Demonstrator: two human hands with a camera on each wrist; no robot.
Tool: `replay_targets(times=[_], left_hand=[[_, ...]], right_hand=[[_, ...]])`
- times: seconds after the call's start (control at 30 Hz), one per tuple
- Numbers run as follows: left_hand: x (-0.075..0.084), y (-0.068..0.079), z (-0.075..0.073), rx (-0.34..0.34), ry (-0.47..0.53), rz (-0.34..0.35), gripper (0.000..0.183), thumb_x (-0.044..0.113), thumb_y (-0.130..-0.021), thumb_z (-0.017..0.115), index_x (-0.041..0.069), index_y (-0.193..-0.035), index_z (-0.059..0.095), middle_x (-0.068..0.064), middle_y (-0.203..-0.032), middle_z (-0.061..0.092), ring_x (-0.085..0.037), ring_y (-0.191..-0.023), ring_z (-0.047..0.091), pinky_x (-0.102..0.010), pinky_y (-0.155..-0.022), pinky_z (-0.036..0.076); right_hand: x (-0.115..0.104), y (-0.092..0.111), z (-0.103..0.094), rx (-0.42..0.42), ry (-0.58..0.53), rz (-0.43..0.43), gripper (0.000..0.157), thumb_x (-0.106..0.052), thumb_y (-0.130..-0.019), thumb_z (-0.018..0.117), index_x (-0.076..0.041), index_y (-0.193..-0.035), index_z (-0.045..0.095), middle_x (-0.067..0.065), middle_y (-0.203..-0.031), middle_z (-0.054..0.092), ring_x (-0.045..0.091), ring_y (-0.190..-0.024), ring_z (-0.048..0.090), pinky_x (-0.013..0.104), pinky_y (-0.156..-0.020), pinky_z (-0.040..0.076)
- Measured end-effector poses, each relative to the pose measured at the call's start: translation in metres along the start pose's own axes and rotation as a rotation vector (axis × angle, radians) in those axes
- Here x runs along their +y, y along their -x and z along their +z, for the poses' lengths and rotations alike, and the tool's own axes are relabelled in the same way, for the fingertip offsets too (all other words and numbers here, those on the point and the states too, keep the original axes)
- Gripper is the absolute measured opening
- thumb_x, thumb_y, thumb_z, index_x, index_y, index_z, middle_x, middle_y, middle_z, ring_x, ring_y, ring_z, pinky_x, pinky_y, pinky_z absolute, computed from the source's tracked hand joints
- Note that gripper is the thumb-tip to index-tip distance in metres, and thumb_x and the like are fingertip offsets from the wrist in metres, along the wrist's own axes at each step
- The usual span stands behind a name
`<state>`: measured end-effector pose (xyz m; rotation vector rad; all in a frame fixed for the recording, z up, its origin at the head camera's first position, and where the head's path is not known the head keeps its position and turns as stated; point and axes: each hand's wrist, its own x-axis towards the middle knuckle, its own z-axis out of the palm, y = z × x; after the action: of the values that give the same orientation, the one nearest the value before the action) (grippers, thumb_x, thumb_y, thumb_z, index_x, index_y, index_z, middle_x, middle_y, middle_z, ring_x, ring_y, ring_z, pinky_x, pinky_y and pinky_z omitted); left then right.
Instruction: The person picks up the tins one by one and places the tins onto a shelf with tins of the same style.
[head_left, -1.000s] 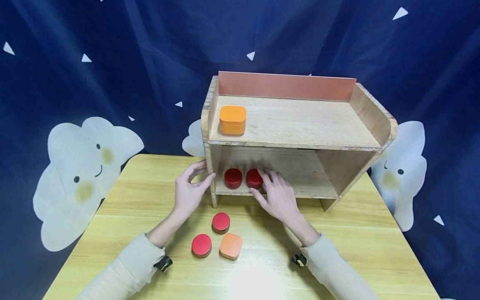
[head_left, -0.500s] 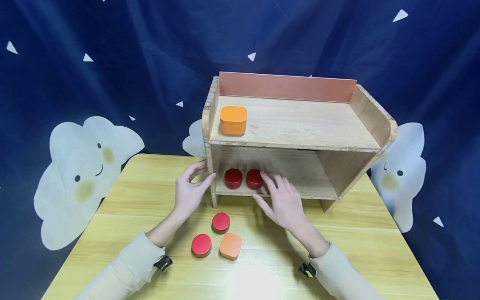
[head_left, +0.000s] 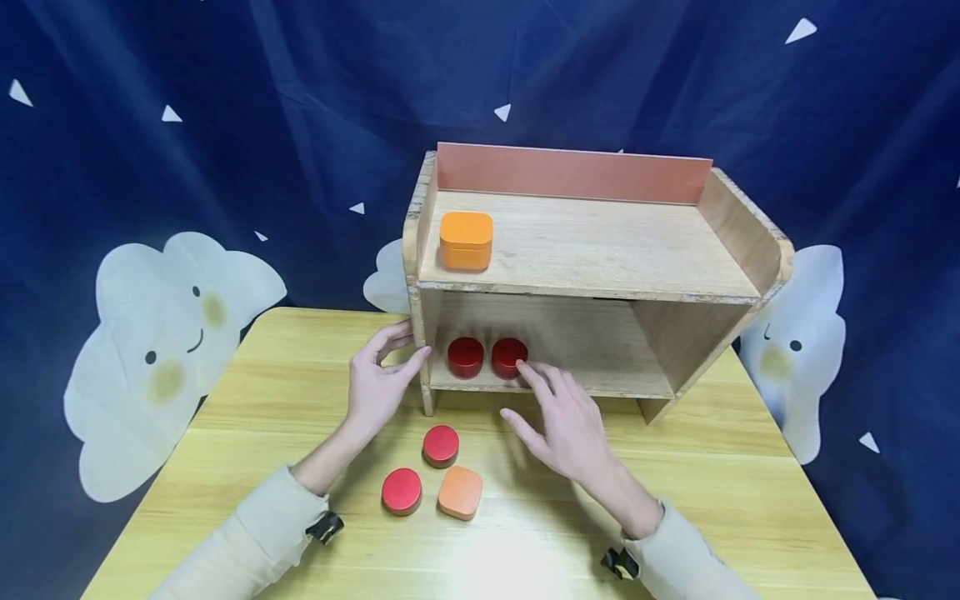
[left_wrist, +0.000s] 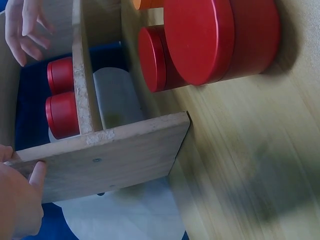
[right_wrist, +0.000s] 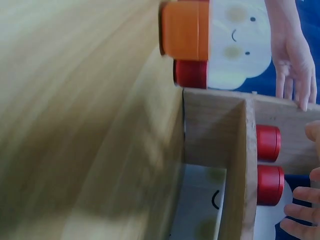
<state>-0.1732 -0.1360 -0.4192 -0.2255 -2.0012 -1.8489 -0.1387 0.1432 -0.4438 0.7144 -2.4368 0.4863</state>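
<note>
A small two-tier wooden shelf (head_left: 592,242) stands on the table. My left hand (head_left: 378,379) grips the front edge of its left side panel between thumb and fingers. On the lower tier sit two round red tins side by side, a left tin (head_left: 466,357) and a right tin (head_left: 509,357). My right hand (head_left: 573,425), fingers spread and holding nothing, is just in front of the right tin. In the head view its index fingertip overlaps that tin's edge; in the right wrist view its fingers (right_wrist: 305,212) show apart from the tins.
An orange rounded-square tin (head_left: 466,241) stands at the left of the upper tier. Before the shelf, two more red tins (head_left: 441,447) and a peach-orange square tin (head_left: 461,492) lie on the wooden table (head_left: 712,500). A blue curtain (head_left: 225,100) hangs behind.
My right hand has drawn back from the right red tin toward the front and right, its fingers opening off it. The left hand keeps its place on the shelf's side panel.
</note>
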Motion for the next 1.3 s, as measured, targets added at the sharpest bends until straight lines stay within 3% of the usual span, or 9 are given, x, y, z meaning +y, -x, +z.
replay_targets(times=[0.17,0.57,0.87,1.13,1.3], left_hand=[[0.001,0.000,0.000,0.000,-0.006,0.006,0.038,-0.006,-0.089,0.079,-0.004,-0.126,0.070,-0.024,-0.125,0.074,0.005,-0.103,0.071,-0.017,-0.076,0.066],[0.000,0.000,0.000,0.005,-0.012,0.000,0.038,-0.005,-0.088,0.080,-0.003,-0.126,0.070,-0.025,-0.125,0.073,0.006,-0.101,0.070,-0.017,-0.075,0.066],[-0.001,-0.001,0.000,0.002,-0.015,-0.008,0.039,-0.004,-0.089,0.080,-0.002,-0.127,0.070,-0.025,-0.125,0.074,0.006,-0.102,0.070,-0.018,-0.076,0.066],[0.000,-0.001,0.000,0.001,-0.021,-0.015,0.040,-0.004,-0.089,0.080,-0.002,-0.127,0.070,-0.025,-0.124,0.074,0.005,-0.102,0.070,-0.017,-0.076,0.066],[0.001,0.000,0.000,0.001,-0.020,-0.017,0.039,-0.004,-0.089,0.080,-0.003,-0.127,0.070,-0.025,-0.125,0.074,0.006,-0.102,0.070,-0.017,-0.076,0.066]], right_hand=[[-0.008,0.009,0.003,-0.012,-0.047,-0.034,0.071,-0.065,-0.104,0.049,-0.011,-0.149,0.058,0.012,-0.130,0.070,0.029,-0.114,0.069,0.044,-0.090,0.065],[-0.021,0.032,0.019,-0.130,-0.087,-0.134,0.070,-0.057,-0.097,0.068,-0.012,-0.149,0.056,0.004,-0.130,0.071,0.021,-0.114,0.069,0.038,-0.094,0.065],[-0.028,0.043,0.031,-0.202,-0.078,-0.205,0.073,-0.062,-0.096,0.067,-0.010,-0.147,0.058,0.003,-0.127,0.072,0.019,-0.113,0.070,0.038,-0.100,0.064],[-0.034,0.047,0.035,-0.268,-0.082,-0.226,0.075,-0.065,-0.095,0.067,-0.011,-0.147,0.058,0.002,-0.126,0.072,0.019,-0.116,0.070,0.040,-0.106,0.061],[-0.037,0.048,0.036,-0.356,-0.070,-0.223,0.079,-0.068,-0.094,0.066,-0.014,-0.150,0.056,0.000,-0.129,0.070,0.017,-0.118,0.068,0.037,-0.106,0.061]])
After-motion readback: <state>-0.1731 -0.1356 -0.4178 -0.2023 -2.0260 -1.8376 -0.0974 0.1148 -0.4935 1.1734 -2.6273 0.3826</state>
